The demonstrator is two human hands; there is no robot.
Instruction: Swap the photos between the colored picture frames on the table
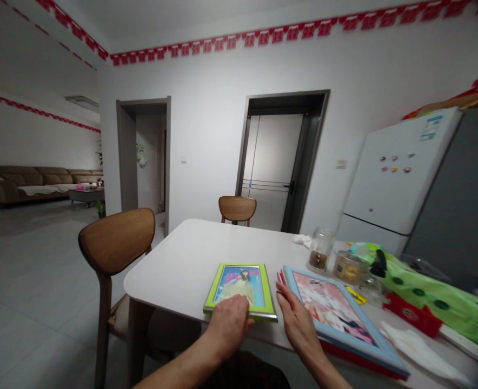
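Note:
A small photo frame with a lime-green border lies near the front edge of the white table. My left hand is closed over its near edge, fingers curled and covering the lower part of the picture. What lies under those fingers is hidden. Just to the right, my right hand has its fingers stretched out beside the left edge of a larger light-blue photo frame. Whether it touches that frame I cannot tell. Something red shows beneath the blue frame.
Behind the blue frame stand a glass jar and a round clear container. A green bag, a red box and white tissue lie at the right. Wooden chairs stand left and at the far side.

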